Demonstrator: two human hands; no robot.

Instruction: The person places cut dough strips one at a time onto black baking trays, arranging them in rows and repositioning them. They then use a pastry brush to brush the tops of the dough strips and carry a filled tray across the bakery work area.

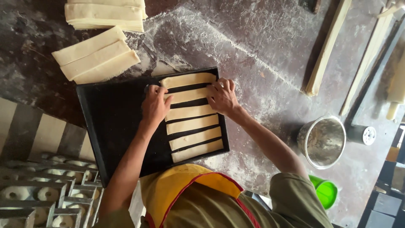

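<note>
A black baking tray (114, 122) lies on a floured dark table (261, 55). Several pale dough strips (192, 125) lie side by side in the tray's right half. My left hand (154, 105) and my right hand (221, 97) each hold one end of the second strip from the far edge (187, 95), and it lies flat on the tray between them. The tray's left half is bare.
Loose dough strips (95, 55) lie beyond the tray, with a taller stack (105, 14) farther back. To the right are a metal bucket (322, 141), a green cup (325, 192), long wooden slats (327, 46) and a rolling pin (396, 88). Racks of ring-shaped dough (38, 194) stand lower left.
</note>
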